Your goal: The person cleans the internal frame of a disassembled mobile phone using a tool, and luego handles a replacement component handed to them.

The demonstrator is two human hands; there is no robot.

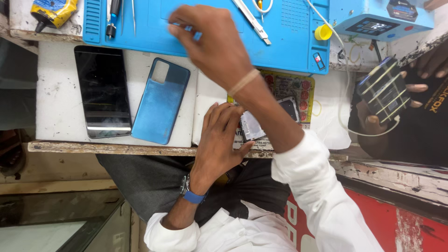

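Here the opened phone (270, 122) lies on a red-dotted card at the bench edge, just below the blue mat (210, 35). The left hand (219, 140) presses flat beside it, fingers spread, grasping nothing. The right hand (212, 44) hovers over the mat, pinching a small blue tool (193, 32).

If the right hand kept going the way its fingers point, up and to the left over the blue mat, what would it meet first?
Probably the tweezers and the dark-handled tool lying at the left end of the blue mat. The right hand points that way with bare mat between, though its height above the mat is unclear.
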